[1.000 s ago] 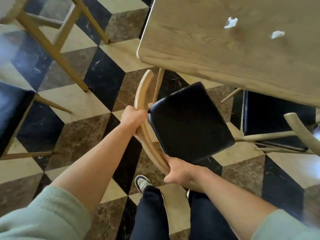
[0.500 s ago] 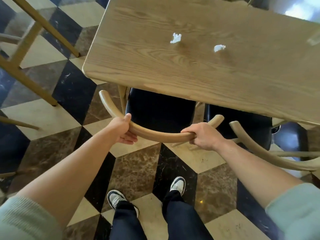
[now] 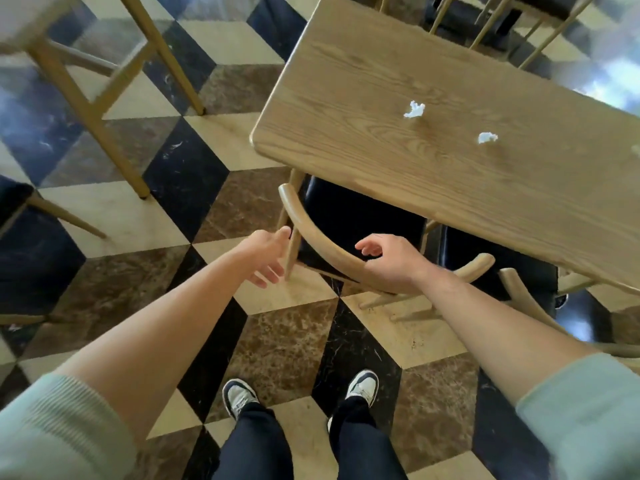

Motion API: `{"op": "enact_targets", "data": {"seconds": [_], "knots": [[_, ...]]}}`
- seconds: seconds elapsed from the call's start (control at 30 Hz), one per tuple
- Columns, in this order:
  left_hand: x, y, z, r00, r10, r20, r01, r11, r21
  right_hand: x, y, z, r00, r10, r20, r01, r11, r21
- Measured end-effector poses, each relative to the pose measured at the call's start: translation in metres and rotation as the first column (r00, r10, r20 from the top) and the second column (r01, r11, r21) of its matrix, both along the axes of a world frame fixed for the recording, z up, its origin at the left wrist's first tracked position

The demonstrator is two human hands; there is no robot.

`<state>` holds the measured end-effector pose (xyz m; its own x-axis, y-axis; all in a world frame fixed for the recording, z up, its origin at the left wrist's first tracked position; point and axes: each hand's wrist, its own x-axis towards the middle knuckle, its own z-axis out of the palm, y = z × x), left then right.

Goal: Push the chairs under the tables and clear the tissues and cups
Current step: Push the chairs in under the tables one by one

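A wooden chair with a curved backrest [image 3: 313,233] and black seat [image 3: 360,220] stands pushed under the light wooden table [image 3: 346,109]. My left hand [image 3: 266,254] hovers open just left of the backrest, fingers apart. My right hand [image 3: 391,261] hangs open over the rail's middle, fingers curled but not gripping. Two crumpled white tissues lie on the tabletop: one [image 3: 414,109] near the middle, the other [image 3: 487,137] further right. No cups are in view.
A second chair [image 3: 519,289] sits under the table to the right. Another table's wooden legs [image 3: 86,109] stand at the upper left, with a dark seat [image 3: 14,199] at the left edge. More chairs [image 3: 485,22] stand beyond the table. My shoes [image 3: 239,398] rest on checkered marble floor.
The chair went from angled out in the aisle to tucked under the table. Both hands, which gripped the backrest, have let go and opened.
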<state>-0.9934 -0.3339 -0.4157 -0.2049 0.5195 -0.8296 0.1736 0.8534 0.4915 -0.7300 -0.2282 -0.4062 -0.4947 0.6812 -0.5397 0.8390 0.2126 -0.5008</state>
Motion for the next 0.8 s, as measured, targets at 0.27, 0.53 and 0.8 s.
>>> {"op": "enact_targets", "data": {"seconds": [0.27,0.53,0.8], "knots": [[-0.235,-0.152,0.037,0.945,0.293,-0.146,-0.279,0.954,0.11,-0.265,-0.07,0.027,0.98,0.166,-0.109,-0.164,0.986,0.026],[-0.434,-0.317,0.092,0.705,0.683,-0.189,-0.68,0.727,0.094,-0.541,-0.174,0.062,0.844,0.506,-0.181,-0.507,0.861,0.04],[-0.64,-0.397,0.089,0.605,0.7,-0.379,-0.725,0.682,0.101,-0.817,-0.253,0.039,0.66,0.72,-0.216,-0.732,0.68,0.03]]}}
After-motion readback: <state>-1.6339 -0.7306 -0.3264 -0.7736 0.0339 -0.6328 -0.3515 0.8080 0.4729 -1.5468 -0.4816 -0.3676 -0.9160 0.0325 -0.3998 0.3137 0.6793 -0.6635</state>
